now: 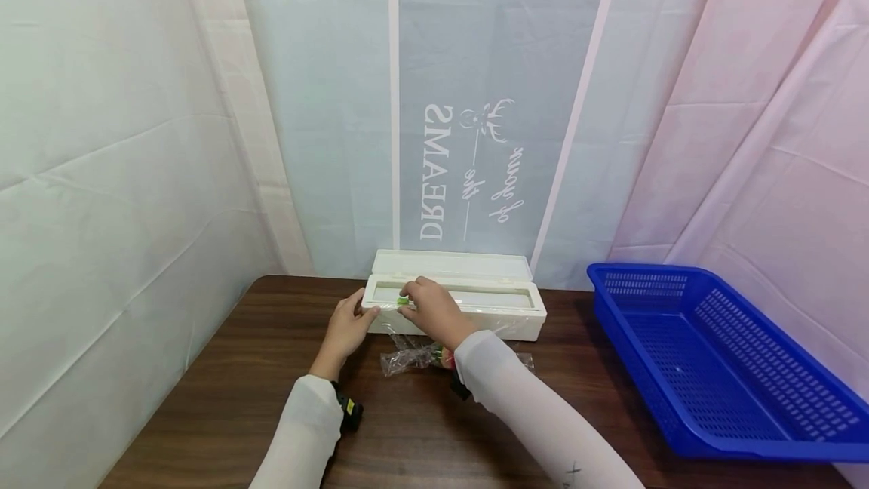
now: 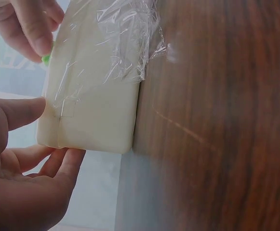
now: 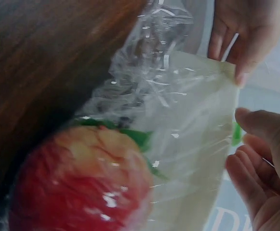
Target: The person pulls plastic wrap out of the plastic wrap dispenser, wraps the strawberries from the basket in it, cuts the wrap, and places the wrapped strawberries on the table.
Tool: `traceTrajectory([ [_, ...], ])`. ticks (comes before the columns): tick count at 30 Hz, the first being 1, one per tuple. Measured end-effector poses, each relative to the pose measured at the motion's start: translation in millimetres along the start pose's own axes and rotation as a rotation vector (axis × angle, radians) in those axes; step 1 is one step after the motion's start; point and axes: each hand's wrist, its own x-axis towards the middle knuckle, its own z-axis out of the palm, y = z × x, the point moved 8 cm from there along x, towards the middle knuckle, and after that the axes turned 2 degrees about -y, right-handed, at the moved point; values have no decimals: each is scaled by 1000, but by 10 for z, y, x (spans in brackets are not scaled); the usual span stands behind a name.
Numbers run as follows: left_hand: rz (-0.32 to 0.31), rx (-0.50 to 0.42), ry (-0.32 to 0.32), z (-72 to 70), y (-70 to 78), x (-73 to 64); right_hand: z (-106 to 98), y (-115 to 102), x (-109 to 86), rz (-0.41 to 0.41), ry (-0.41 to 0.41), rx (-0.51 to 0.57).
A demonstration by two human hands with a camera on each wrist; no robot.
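A long white cling film dispenser box [image 1: 523, 328] sits at the table's back edge, its lid [image 1: 451, 265] raised. My left hand [image 1: 346, 332] grips the box's left end, thumb at the top edge and fingers against the end face. On the rim near that end is a small green slide cutter [image 3: 236, 134], which my right hand [image 1: 437, 312] pinches between thumb and fingers. Clear cling film [image 2: 125, 33] hangs over the box front onto the table. In front of the box, film covers a red and yellow fruit with green leaves [image 3: 82, 178], mostly hidden by my right sleeve in the head view.
To the right stands a blue plastic basket [image 1: 600, 300] with perforated walls. The dark wooden table [image 1: 224, 391] meets a printed cloth backdrop [image 1: 326, 134] behind the box. White cloth hangs at the left, pinkish cloth at the right.
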Motion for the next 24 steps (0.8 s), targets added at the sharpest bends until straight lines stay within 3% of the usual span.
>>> traceTrajectory([
  [5,-6,3,2,4,-3,-1,26,46,-8,22,19,5],
  [15,3,9,6,-18,10,-8,67,18,-22,-44,42,-49],
  [24,-8,3,-8,-6,9,-14,114,-41,-33,-84,14,-150],
])
